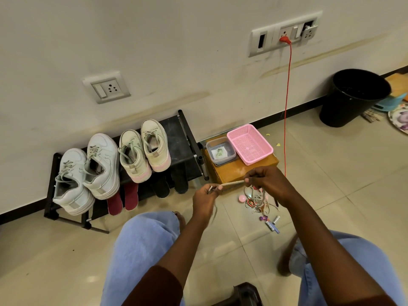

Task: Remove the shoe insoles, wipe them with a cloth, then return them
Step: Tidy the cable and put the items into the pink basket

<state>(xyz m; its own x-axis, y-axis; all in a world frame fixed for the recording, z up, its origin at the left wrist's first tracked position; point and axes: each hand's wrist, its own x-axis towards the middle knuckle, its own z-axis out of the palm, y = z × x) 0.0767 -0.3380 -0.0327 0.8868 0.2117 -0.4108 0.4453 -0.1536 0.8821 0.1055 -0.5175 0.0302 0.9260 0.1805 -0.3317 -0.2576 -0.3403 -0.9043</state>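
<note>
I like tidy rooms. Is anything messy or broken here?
Yes. Small odds and ends, bands, cords and little tubes, lie scattered on the floor tiles beside the cardboard box. On the wall, the rightmost socket in the big switch plate hangs crooked, with a dark gap above it.

At 8 o'clock the rack [177, 138] shelf hides all but the ends of two red insoles [131, 196]. At 3 o'clock the edge cuts a patterned plate [398, 118]. Near 6 o'clock the strip [231, 184] blurs below the left hand [205, 197] pinching it.
</note>
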